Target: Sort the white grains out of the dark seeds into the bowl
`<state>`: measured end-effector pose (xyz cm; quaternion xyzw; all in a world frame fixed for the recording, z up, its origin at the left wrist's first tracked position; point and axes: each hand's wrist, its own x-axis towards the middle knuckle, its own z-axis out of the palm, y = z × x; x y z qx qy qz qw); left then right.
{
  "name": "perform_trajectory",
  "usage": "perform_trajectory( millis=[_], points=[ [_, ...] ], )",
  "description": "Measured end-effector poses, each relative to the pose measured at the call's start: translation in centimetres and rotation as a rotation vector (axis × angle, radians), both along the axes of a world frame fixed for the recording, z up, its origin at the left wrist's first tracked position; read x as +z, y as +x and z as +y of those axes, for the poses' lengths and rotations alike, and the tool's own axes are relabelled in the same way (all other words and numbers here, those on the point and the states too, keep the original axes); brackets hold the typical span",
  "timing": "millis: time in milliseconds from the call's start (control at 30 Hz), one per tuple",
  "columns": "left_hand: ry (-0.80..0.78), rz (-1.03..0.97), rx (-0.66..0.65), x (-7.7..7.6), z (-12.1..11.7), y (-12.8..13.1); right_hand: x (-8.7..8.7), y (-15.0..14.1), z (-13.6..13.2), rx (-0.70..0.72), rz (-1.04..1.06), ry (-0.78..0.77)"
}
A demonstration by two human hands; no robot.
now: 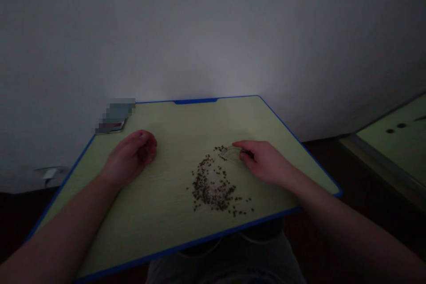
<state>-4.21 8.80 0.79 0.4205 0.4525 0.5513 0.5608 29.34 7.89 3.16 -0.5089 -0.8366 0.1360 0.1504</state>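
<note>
On the yellowish table [159, 213] lies a loose heap of small dark brown grains [218, 202], mixed with paler whitish ones. My right hand [264, 157] is at the heap's far right side, pinching a clear protractor [231, 154] between thumb and fingers. The protractor's tip touches or hovers beside a few dark grains; which of the two I cannot tell. Left of the heap, my left hand [133, 153] rests on the table on its side, with fingers curled loosely inward and nothing visible in them.
A phone-like flat item [115, 120], partly blurred out, lies at the table's far left corner. The table has a blue rim [196, 101] and stands by a grey wall [206, 31]. A plug [50, 174] sits in the wall at left; a pale cabinet [399, 142] is at right.
</note>
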Motion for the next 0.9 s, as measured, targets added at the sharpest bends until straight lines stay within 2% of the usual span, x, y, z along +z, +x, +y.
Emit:
perform_trajectory(
  millis=[333, 467, 900],
  points=[
    [0.018, 0.019, -0.029, -0.2, 0.2, -0.2, 0.0, -1.3, 0.3, 0.011, -0.042, 0.028],
    [0.026, 0.028, -0.03, -0.3, 0.2, -0.3, 0.0, -1.4, 0.1, -0.027, -0.047, 0.04],
    [0.015, 0.009, -0.02, -0.4, 0.2, -0.2, -0.4, 3.2, -0.1, -0.185, -0.013, 0.053]
  ],
)
